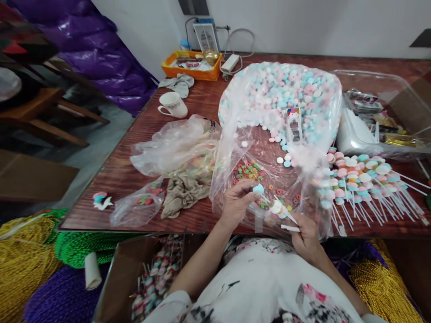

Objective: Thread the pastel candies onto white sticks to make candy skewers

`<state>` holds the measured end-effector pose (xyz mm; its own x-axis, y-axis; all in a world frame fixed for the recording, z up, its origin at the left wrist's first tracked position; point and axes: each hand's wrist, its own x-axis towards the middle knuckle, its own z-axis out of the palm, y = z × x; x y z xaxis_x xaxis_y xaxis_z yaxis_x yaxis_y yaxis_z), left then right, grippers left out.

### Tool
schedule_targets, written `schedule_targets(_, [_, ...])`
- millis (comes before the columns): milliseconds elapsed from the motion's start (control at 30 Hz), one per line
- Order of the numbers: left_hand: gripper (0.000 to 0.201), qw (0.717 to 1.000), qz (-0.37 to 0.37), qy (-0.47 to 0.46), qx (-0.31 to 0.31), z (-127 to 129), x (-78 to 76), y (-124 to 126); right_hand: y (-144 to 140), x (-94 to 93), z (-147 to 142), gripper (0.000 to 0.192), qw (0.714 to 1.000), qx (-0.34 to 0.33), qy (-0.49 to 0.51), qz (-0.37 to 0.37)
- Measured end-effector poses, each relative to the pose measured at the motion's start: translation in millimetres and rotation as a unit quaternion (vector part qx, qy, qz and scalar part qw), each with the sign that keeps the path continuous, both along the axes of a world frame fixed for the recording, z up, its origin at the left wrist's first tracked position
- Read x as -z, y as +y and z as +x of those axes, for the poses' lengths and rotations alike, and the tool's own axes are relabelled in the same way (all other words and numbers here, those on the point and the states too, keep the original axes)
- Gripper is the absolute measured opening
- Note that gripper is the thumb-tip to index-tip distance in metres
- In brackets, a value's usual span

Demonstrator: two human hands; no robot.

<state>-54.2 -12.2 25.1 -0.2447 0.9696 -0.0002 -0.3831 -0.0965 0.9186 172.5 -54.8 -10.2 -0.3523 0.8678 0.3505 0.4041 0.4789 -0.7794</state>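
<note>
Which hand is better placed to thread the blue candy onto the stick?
Left, probably: the left hand pinches the blue candy right at the stick tip, while the right hand holds the stick's lower end.

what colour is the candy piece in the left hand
Light blue candy piece, pinched by the left hand; head view.
</note>
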Motion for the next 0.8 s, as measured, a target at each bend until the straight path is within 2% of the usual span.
schedule_targets(67, [0.025, 0.995, 0.047, 0.082, -0.025, -2, 1.8, -1, -1, 0.9, 0, 0.034, 1.0, 0.01, -0.007, -0.002])
schedule_targets(167, [0.026, 0.97, 0.121, 0.205, -0.059, -5, -0.3, -3, -2, 0.9, -1, 0.036, 1.0, 0.009, -0.017, -0.006])
schedule_targets(300, [0.03, 0.911, 0.199, 0.35, -0.092, -7, -6.5, -8, -3, 1.7, -7, 0.036, 1.0, -0.01, -0.01, -0.017])
schedule_targets(400, [0.027, 0.863, 0.233, 0.44, -0.085, -8, -9.7, -12, -4, 0.5, -10, 0.036, 0.999, -0.028, 0.007, -0.037])
schedule_targets(533, [0.025, 0.811, 0.277, 0.511, -0.07, -8, -11.5, -14, -3, -6.4, -13, 0.035, 0.997, -0.034, 0.012, -0.068])
schedule_targets(633, [0.028, 0.779, 0.3, 0.542, -0.094, -9, -11.2, -13, -4, -12.4, -16, 0.031, 0.997, -0.021, 0.024, -0.064])
schedule_targets(733, [0.032, 0.757, 0.333, 0.552, -0.11, -9, -10.6, -10, -4, -15.4, -21, 0.023, 0.996, -0.047, 0.028, -0.073])
schedule_targets(800, [0.034, 0.751, 0.354, 0.547, -0.107, -8, -11.1, -8, -4, -15.2, -24, 0.021, 0.995, -0.06, 0.038, -0.072])
